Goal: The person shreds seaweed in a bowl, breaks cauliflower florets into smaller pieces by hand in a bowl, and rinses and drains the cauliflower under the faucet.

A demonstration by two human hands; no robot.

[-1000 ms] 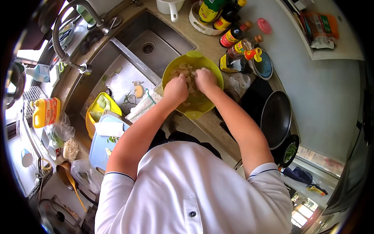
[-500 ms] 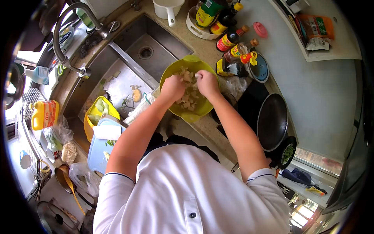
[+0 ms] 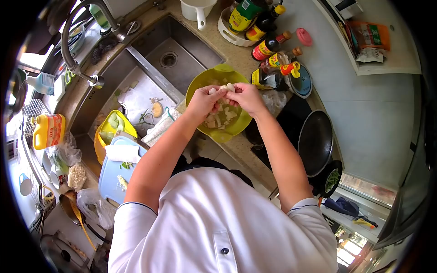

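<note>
A yellow-green bowl (image 3: 241, 124) stands on the counter at the sink's near corner, with pale, torn-looking food pieces (image 3: 218, 119) in it. Above the bowl, my left hand (image 3: 204, 103) and my right hand (image 3: 248, 97) meet fingertip to fingertip. Whitish food chunks (image 3: 227, 87) are pinched between them, and both hands are closed on these. Their exact kind is unclear. My fingers cover part of the bowl's contents.
Left of the bowl is a double steel sink (image 3: 169, 41) under a curved faucet (image 3: 68, 50). A yellow basin (image 3: 101, 144) and blue cutting board (image 3: 119, 170) sit at its near side. Sauce bottles (image 3: 269, 48) line the right, beyond a dark wok (image 3: 315, 143).
My hands have come together over the bowl, where they were apart and lower among the pieces before. White chunks now show between my fingers.
</note>
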